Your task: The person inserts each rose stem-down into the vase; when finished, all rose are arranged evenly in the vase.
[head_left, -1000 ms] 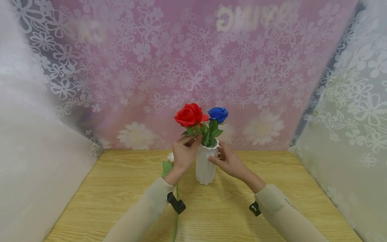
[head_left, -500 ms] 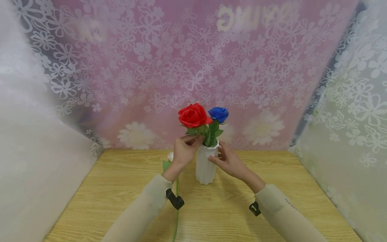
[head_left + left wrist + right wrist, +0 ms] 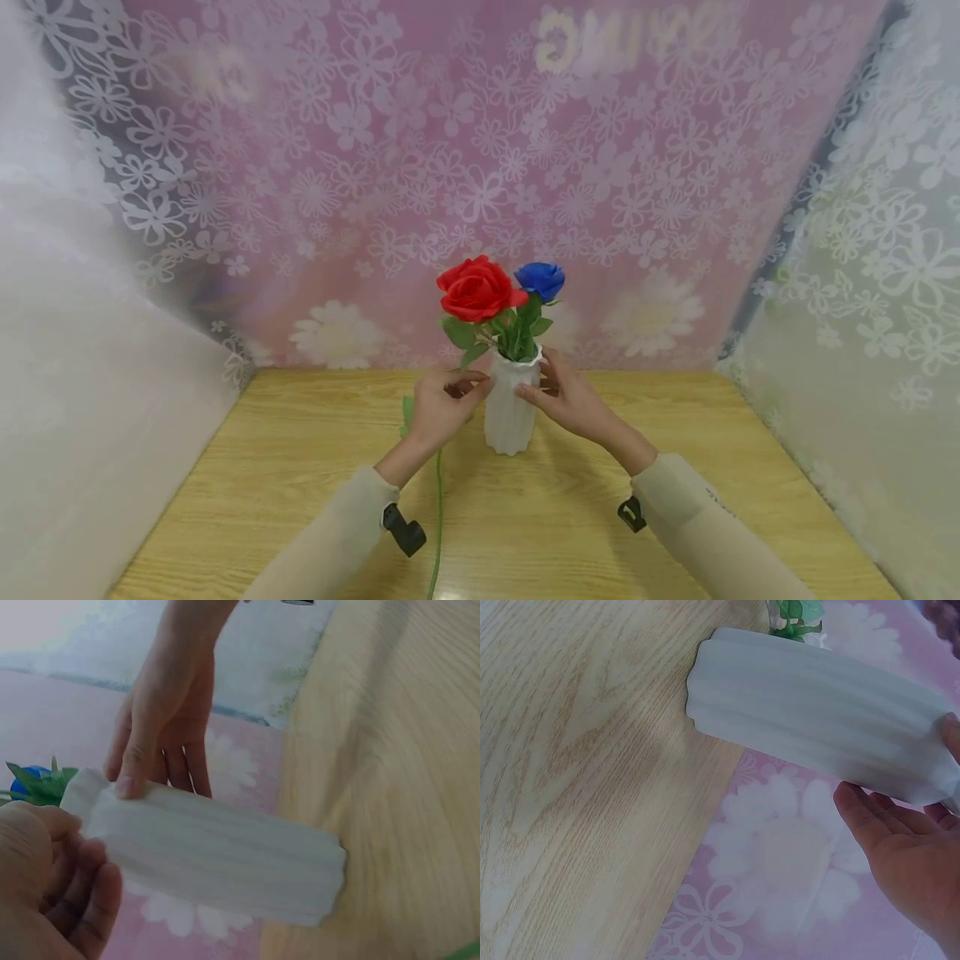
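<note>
A white fluted vase (image 3: 510, 412) stands upright on the table, holding a red rose (image 3: 477, 289) and a blue rose (image 3: 541, 281) with green leaves. My right hand (image 3: 572, 396) grips it just under the rim, thumb in front and fingers round the far side, as the right wrist view also shows on the vase (image 3: 817, 712). My left hand (image 3: 450, 406) is at the left of the rim, fingers loosely bent with nothing between them; in the left wrist view, this hand (image 3: 56, 885) has its fingertips right by the vase (image 3: 210, 847).
A flower with a long green stem (image 3: 438, 525) lies on the wooden table (image 3: 600, 517), its head hidden behind my left hand and one leaf (image 3: 407, 414) showing. A pink flower-patterned sheet (image 3: 480, 167) rises behind, with pale sheets (image 3: 885, 333) at the sides.
My left hand has let go of the red rose's stem and moved down and left. The rose now leans in the vase. My right hand keeps its hold.
</note>
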`<state>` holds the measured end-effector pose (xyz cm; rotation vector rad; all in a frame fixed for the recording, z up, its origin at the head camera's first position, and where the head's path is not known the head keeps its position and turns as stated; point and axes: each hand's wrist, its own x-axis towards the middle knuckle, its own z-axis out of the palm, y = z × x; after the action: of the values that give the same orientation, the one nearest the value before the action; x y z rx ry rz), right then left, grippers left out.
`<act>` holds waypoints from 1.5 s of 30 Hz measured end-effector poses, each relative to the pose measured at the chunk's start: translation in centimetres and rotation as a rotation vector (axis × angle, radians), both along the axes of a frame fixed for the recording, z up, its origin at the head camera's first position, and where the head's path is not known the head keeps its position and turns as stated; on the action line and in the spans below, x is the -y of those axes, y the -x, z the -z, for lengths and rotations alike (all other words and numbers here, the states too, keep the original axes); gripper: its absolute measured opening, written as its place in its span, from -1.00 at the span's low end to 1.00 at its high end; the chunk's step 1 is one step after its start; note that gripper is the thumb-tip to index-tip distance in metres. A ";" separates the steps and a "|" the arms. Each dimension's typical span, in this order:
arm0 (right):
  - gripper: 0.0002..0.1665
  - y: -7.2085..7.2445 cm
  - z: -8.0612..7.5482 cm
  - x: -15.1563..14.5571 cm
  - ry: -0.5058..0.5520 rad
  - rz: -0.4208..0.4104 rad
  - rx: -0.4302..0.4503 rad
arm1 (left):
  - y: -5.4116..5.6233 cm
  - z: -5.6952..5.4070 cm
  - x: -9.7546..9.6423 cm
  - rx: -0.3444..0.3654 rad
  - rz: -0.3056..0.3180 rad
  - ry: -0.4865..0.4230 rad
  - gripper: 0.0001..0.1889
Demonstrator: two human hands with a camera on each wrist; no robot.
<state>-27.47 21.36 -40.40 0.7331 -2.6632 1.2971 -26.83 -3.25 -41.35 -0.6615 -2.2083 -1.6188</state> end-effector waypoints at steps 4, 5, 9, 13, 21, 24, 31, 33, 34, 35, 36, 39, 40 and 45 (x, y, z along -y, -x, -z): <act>-0.06 0.1 -0.2 0.0 -0.002 0.005 0.013 | -0.5 1.6 1.8 0.180 0.043 -0.020 -0.85; -0.06 0.1 -0.3 0.0 -0.005 0.007 0.016 | -0.5 2.1 2.2 0.226 0.042 -0.030 -0.85; -0.06 0.2 -0.2 0.0 -0.011 0.012 0.022 | -0.7 3.7 3.7 0.359 0.014 -0.053 -0.84; -0.03 0.2 -0.1 -0.1 -0.010 0.017 0.038 | -1.0 4.9 4.8 0.443 0.019 -0.042 -0.79; -0.04 0.1 -0.2 0.1 -0.011 0.009 0.037 | -1.7 6.8 6.8 0.569 0.045 -0.050 -0.65; -0.04 0.1 -0.3 0.1 -0.021 0.012 0.037 | -2.0 7.3 7.1 0.578 0.035 -0.041 -0.65; -0.02 0.1 -0.1 0.2 -0.023 0.031 0.043 | -2.2 8.7 7.3 0.600 0.003 -0.014 -0.68; -0.01 0.0 -0.1 0.1 -0.024 0.033 0.050 | -2.4 8.9 7.1 0.626 0.020 -0.022 -0.64; -0.01 0.0 -0.1 0.1 -0.022 0.035 0.056 | -2.4 9.0 7.0 0.641 0.024 -0.028 -0.62; -0.01 0.0 -0.1 0.1 -0.020 0.035 0.060 | -2.5 9.1 6.9 0.654 0.027 -0.035 -0.60; -0.01 0.0 -0.1 0.1 -0.016 0.034 0.063 | -2.6 9.1 6.8 0.662 0.029 -0.044 -0.58; -0.02 -0.1 -0.2 0.1 -0.014 0.030 0.059 | -2.7 9.3 6.4 0.689 0.031 -0.070 -0.52; -0.02 -0.1 -0.2 0.1 -0.014 0.028 0.057 | -2.7 9.3 6.4 0.698 0.029 -0.075 -0.52; -0.04 -0.1 0.0 0.0 -0.013 0.018 0.039 | -2.5 9.7 6.1 0.738 0.020 -0.103 -0.51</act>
<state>-27.39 21.34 -40.39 0.6906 -2.7048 1.3048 -24.35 -9.39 -51.01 -0.0372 -2.5522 -2.2253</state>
